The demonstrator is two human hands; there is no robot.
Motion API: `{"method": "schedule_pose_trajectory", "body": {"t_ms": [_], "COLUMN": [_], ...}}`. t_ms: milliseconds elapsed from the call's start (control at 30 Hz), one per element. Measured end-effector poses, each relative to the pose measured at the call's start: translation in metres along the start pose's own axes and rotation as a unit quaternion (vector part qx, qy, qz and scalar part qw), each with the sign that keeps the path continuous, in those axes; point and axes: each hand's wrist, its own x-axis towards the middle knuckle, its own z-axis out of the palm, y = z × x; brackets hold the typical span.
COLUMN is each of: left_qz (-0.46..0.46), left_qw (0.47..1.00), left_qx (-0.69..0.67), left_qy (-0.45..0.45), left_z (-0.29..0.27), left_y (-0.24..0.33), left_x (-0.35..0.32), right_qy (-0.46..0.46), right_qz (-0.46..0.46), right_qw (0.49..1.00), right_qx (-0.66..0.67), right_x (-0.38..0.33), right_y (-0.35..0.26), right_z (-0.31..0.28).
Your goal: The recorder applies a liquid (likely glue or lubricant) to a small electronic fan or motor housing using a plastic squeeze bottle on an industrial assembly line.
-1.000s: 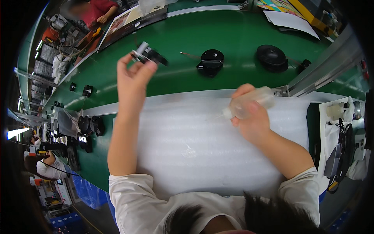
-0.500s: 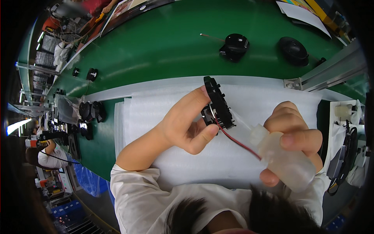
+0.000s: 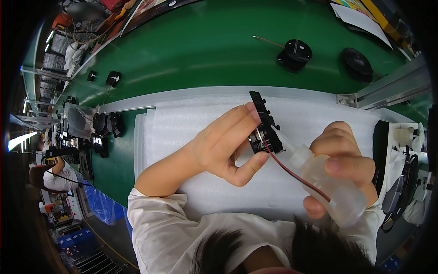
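Observation:
My left hand (image 3: 232, 144) grips a black plastic speaker part (image 3: 268, 122) by its edge, holding it upright and tilted above the white foam sheet. From the part's lower end a red and black wire (image 3: 292, 172) curves down in front of the bottle, ending in a small pale connector. My right hand (image 3: 344, 155) is wrapped round a translucent squeeze bottle (image 3: 340, 187). The bottle's clear, pointed nozzle (image 3: 284, 139) reaches toward the part's right side; whether the tip touches it I cannot tell.
The white foam sheet (image 3: 182, 121) covers the work area before me. On the green conveyor belt (image 3: 196, 50) lie a black round unit with a wire (image 3: 296, 52) and a black oval piece (image 3: 357, 63). A metal post (image 3: 392, 86) stands at the right. Several black parts sit left.
My left hand has shifted slightly right with the speaker part, bringing it closer to the bottle's nozzle. The wire has swung right. The pieces on the belt appear further right.

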Motion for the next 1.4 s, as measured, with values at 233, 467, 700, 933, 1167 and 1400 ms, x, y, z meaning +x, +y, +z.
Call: {"method": "schedule_pose_trajectory", "body": {"t_ms": [233, 467, 700, 933, 1167, 1400], "left_qz": [0.002, -0.046, 0.022, -0.088, -0.092, -0.180], "left_qw": [0.998, 0.989, 0.987, 0.984, 0.986, 0.956], "left_qx": [0.035, 0.026, 0.016, 0.028, -0.011, -0.189], "left_qy": [0.054, 0.137, 0.157, 0.153, 0.138, 0.131], "left_z": [-0.006, -0.001, 0.005, -0.002, 0.000, -0.001], "left_y": [0.006, -0.014, -0.012, 0.008, 0.013, 0.015], "left_x": [0.008, -0.007, -0.007, -0.003, -0.004, -0.007], "right_qy": [0.008, -0.016, 0.142, 0.124, 0.141, 0.146], "right_qz": [0.002, -0.001, -0.058, -0.075, -0.073, -0.097], "right_qw": [1.000, 1.000, 0.988, 0.989, 0.987, 0.984], "right_qx": [-0.002, -0.026, -0.008, -0.017, -0.006, -0.027], "right_x": [0.000, -0.002, -0.005, -0.006, -0.006, -0.007], "right_y": [-0.003, -0.004, 0.004, 0.002, 0.004, 0.004], "right_z": [0.000, 0.002, 0.023, 0.019, 0.023, 0.027]}}
